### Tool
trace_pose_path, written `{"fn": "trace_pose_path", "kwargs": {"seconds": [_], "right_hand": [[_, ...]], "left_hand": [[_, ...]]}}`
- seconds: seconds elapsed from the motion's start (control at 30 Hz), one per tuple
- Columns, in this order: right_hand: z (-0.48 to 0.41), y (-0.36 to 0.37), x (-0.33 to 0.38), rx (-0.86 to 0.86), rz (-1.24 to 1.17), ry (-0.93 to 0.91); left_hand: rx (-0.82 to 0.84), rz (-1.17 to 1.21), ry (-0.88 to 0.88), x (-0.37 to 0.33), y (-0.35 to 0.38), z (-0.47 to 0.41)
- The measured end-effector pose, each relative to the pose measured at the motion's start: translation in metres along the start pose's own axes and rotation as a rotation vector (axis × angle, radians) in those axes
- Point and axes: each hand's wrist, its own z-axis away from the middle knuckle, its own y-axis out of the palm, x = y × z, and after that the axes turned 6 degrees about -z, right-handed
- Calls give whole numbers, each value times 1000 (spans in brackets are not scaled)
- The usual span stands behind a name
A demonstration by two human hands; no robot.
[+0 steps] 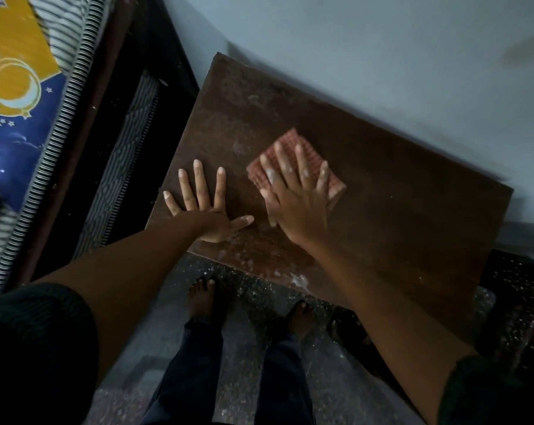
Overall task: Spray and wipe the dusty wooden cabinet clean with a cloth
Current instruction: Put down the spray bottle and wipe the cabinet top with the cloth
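The cloth (299,167), folded and pink-checked, lies on the dusty wooden cabinet top (397,210) near its middle. Your right hand (296,197) presses flat on it, fingers spread, not clenched. Your left hand (207,210) rests just beside it, palm down, splayed and empty, arm extended.

We saw a mattress (29,191) at the left, its striped edge beside a blue and yellow sheet (11,87) printed with stars and a moon. A pale wall (367,41) ran behind. Below lay a dark speckled floor (250,302), and a sandal (351,335) lay on it.
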Motion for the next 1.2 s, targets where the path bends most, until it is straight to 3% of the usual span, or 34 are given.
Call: {"fn": "trace_pose_path", "kwargs": {"seconds": [0.1,0.23,0.33,0.4,0.53,0.77,0.83,1.0,1.1,1.2], "right_hand": [[44,1,-31,56,7,-3],[29,-12,-60,92,-1,327],[-27,-22,-53,33,-31,455],[-64,-26,-40,27,-52,431],[-94,-23,-2,50,-13,189],[-27,-9,-16,117,126,-136],[-11,-12,-33,132,127,-93],[-53,-22,-26,49,17,250],[-100,-26,-6,35,-24,193],[-126,-25,19,48,-2,82]], "left_hand": [[27,9,-1,0,-2,1],[42,23,6,0,-2,1],[33,32,6,1,0,-1],[10,33,4,1,2,-3],[-65,63,11,2,8,-4],[-215,100,56,6,24,-11],[-225,91,61,6,25,-12],[-281,108,95,10,30,-15],[-373,96,113,13,32,-11],[-652,77,137,28,33,-1]]}}
